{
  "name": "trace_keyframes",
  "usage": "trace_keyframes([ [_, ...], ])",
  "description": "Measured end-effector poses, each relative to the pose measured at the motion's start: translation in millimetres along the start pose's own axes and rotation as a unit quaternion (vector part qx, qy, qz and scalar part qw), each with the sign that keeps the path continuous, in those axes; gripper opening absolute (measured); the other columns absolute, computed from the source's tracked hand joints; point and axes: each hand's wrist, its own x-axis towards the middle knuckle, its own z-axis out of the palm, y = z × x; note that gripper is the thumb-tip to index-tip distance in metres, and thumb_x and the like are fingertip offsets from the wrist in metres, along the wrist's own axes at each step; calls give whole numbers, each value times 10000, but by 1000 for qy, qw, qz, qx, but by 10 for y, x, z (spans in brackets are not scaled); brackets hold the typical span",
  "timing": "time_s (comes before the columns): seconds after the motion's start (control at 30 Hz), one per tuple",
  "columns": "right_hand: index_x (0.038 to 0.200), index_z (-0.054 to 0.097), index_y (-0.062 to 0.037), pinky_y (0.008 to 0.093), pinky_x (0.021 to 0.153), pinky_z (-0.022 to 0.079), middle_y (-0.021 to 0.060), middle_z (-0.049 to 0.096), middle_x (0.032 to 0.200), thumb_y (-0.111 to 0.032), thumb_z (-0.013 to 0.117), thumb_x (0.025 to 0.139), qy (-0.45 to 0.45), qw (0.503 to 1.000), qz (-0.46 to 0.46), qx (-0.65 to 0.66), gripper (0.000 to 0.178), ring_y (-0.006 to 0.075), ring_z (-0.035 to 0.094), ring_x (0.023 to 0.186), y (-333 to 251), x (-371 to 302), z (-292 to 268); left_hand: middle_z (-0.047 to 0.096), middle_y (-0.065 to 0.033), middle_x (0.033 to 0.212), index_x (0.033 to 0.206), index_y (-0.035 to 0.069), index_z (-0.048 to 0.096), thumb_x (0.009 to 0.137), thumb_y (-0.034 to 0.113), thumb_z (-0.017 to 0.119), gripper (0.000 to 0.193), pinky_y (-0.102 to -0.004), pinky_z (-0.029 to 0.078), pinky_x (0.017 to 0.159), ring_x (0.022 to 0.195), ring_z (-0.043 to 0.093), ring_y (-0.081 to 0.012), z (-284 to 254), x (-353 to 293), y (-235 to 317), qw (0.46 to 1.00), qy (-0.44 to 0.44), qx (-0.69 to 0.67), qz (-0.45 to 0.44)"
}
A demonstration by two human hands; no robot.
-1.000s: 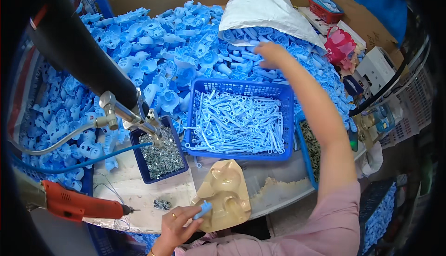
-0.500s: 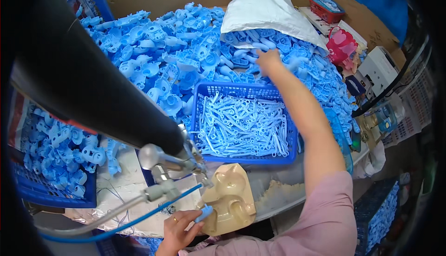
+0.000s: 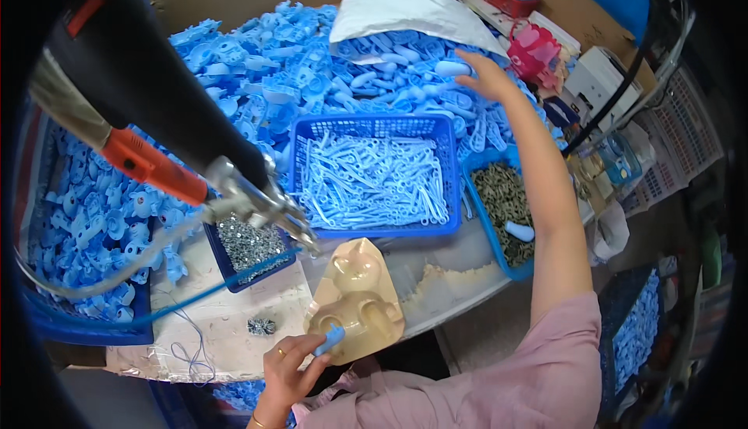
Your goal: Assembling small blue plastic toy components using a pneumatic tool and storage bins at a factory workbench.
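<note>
At the front edge of the bench, my left hand (image 3: 292, 368) pinches a small blue plastic part (image 3: 333, 338) over the near edge of a tan molded fixture (image 3: 360, 332). My right arm reaches to the far side, where my right hand (image 3: 489, 78) has thumb and fingers around a rounded light-blue plastic piece (image 3: 452, 68). That piece is just above the heap of blue plastic parts (image 3: 280, 78), before the mouth of a white sack (image 3: 405, 8). Between my hands stands a blue basket (image 3: 374, 233) full of thin light-blue sticks with ringed ends.
A black-and-metal tool arm (image 3: 241, 195) with an orange handle and blue hose hangs at left. A dark tray (image 3: 251, 254) holds small silver hardware. A blue tub (image 3: 510, 271) of brownish metal pieces sits right. Pink baskets (image 3: 538, 51) and a white box (image 3: 600, 82) stand far right.
My right hand has shifted right and away from the heap, with the rounded piece now between its fingers. The view has turned, showing the tub and hardware tray. My left hand keeps its part.
</note>
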Motion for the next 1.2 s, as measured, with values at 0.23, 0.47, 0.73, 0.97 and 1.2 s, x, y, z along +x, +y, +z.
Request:
trace_keyframes([
  [0.23,1120,668,-39,352,793,551,111,724,1004,-175,713,875,-79,983,92,138,284,218,696,896,-444,-1191,-851,721,-147,931,1008,16,703,805,90,755,222,-353,537,763,835,692,-303,20,-2,10,1000,4,-12,8],
  [0.47,1015,649,-61,383,764,528,135,680,950,-179,779,741,-204,970,132,-20,325,277,669,877,-717,-2719,-263,721,-144,942,999,14,703,823,118,750,210,-354,537,770,842,693,-300,23,26,15,1000,1,-23,17],
  [0.73,1129,607,-57,348,748,518,73,625,919,-130,618,843,-83,961,186,185,296,196,622,800,-535,-2805,-455,720,-150,934,1014,8,703,805,69,752,223,-360,536,775,849,695,-300,-35,-143,-14,999,-5,-22,25],
  [0.97,1182,629,-43,245,730,507,8,617,886,-48,584,922,-63,843,223,485,265,88,596,786,-1013,-2686,-609,718,-154,935,1015,7,704,796,47,758,229,-359,537,767,836,688,-306,-111,-335,-57,999,17,-25,11],
  [1.2,958,704,4,261,682,521,79,680,1044,2,738,827,-111,913,18,393,135,131,650,816,-2663,-2797,-332,707,-78,992,1083,55,718,722,83,807,373,-394,559,804,922,672,-296,10,-275,-197,983,21,116,142],
])
